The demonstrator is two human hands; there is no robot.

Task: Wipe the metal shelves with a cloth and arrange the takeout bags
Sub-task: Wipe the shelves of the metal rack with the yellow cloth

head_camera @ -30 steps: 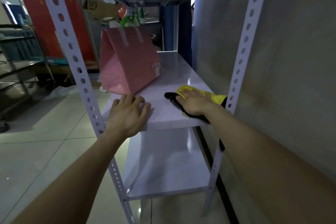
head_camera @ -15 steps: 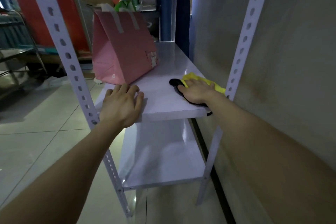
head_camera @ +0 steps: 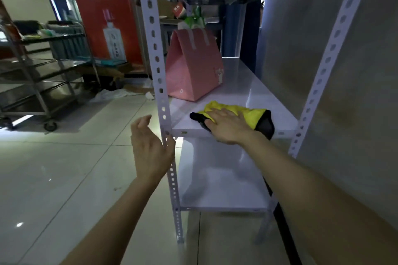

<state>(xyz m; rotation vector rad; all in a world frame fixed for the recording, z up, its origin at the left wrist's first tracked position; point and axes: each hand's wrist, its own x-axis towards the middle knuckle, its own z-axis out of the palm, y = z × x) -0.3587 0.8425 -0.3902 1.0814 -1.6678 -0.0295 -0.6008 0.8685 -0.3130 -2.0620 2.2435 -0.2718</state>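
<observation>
Wiping the front of the middle shelf (head_camera: 247, 90).
Press evenly through the flat, straight-fingered right hand (head_camera: 226, 128) onto the yellow cloth (head_camera: 251, 114) at the front edge; sweep overlapping strokes toward the pink bag (head_camera: 193, 71) standing behind; steady with the loose, empty left hand (head_camera: 148, 148) beside the post (head_camera: 159, 84).

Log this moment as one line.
step: wiping middle shelf | right hand: flat on yellow-black cloth | left hand: free beside front post | pink takeout bag: upright
</observation>
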